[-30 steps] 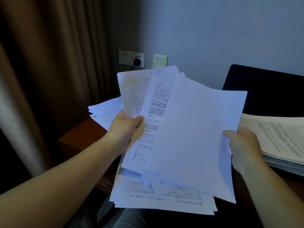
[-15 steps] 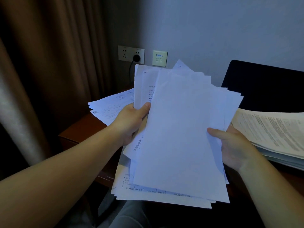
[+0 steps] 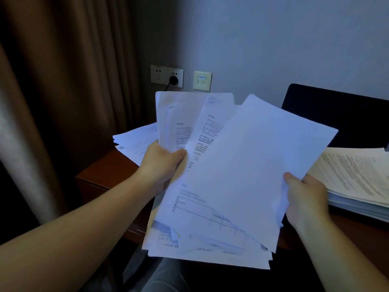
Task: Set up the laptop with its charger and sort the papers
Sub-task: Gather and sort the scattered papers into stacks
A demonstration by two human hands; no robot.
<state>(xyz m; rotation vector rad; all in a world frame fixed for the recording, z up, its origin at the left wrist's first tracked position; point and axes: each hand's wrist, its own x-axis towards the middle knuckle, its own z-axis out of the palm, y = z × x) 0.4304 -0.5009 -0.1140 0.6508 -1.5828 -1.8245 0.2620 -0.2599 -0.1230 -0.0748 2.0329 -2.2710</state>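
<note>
A fanned sheaf of papers (image 3: 242, 175) is held up in front of the person, above the near edge of the table (image 3: 101, 175), the sheets splayed so that several overlap at different angles. The topmost sheet (image 3: 259, 165) shows a blank white face and tilts to the right; behind it, printed pages with dark lines of text and a ruled form show at the left and along the bottom. The left hand (image 3: 160, 165) grasps the left edge of the sheaf, its thumb laid across the front of a printed page and its fingers hidden behind. The right hand (image 3: 305, 199) grasps the right edge of the blank sheet, thumb on the front, fingers curled behind. On the brown wooden table, a loose pile of printed sheets (image 3: 134, 140) lies at the far left corner, partly hidden by the held papers. At the right, a thick stack of printed documents (image 3: 355, 178) rests on the table just beside the right hand. Behind that stack stands a dark flat panel (image 3: 336, 116), too dim to identify. On the pale wall, a double power socket (image 3: 167, 76) carries a black plug (image 3: 173, 80) with its cable hanging down, and a small data outlet plate (image 3: 202, 80) sits just beside it. A brown curtain (image 3: 63, 91) fills the left side.
</note>
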